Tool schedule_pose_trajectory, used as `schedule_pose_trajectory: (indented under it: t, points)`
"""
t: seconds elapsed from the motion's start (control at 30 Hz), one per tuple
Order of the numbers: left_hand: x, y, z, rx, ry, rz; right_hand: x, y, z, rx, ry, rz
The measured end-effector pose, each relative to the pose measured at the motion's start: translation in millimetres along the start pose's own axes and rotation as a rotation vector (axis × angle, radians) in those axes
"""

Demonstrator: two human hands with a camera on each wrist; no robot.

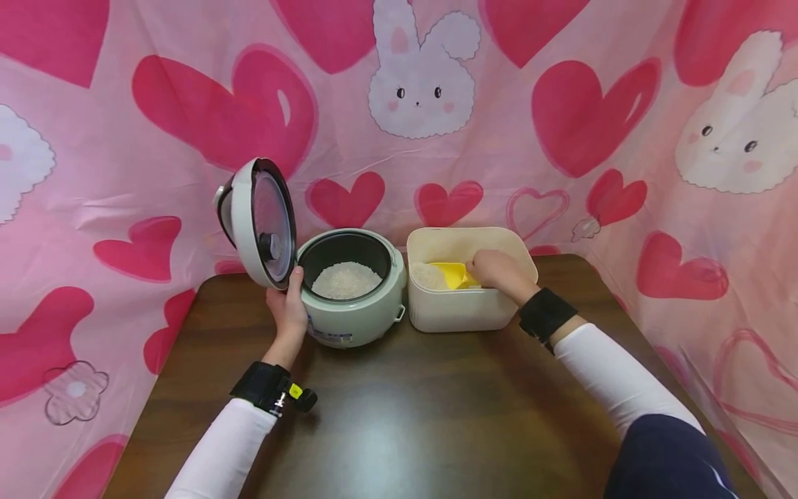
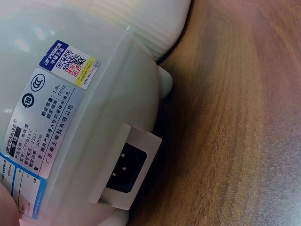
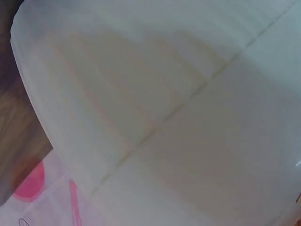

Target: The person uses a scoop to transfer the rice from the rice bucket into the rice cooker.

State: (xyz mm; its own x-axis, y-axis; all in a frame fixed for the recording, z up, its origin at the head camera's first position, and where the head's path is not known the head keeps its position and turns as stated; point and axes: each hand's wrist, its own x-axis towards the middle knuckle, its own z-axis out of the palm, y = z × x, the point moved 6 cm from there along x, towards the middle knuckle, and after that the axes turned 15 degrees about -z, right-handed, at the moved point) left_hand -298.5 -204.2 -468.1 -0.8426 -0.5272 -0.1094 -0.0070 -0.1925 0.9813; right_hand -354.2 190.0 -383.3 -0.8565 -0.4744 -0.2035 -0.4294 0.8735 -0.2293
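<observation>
The right hand (image 1: 495,269) curls its fingers round the yellow scoop (image 1: 454,274) in the tub (image 1: 461,310) (keep it level, or rice (image 1: 427,277) may spill), while the left hand (image 1: 289,312) touches the lid (image 1: 245,222), finger curl I can't tell.

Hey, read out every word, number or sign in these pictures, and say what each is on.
"PESKOE": QR sticker, rice cooker
"PESKOE": silver label, same cooker
"CCC": silver label
"10": silver label
"1.8L": silver label
"50Hz": silver label
"220V~": silver label
"300W": silver label
Only partly legible: silver label's remaining text
Too small or blurred: blue-edged label, yellow tag by the wrist strap
</observation>
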Motion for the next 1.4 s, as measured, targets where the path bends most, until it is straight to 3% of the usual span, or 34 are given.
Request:
schedule_pose_trajectory:
  t: [0.27, 0.5, 0.93, 1.4]
  points:
    - [0.3, -0.6, 1.0, -0.007, -0.002, 0.0, 3, 8, 3.5, 0.149, 0.019, -0.006]
    - [-0.4, 2.8, 0.4, -0.006, 0.008, -0.001, -7, 16, -6.9, 0.272, 0.044, 0.038]
    - [1.2, 4.1, -0.1, 0.005, 0.01, -0.015, -13, 30, -12.9, 0.396, 0.023, 0.07]
    - [5.7, 4.6, 2.4, -0.006, 0.013, 0.002, -27, 42, -32.2, 0.47, 0.05, 0.054]
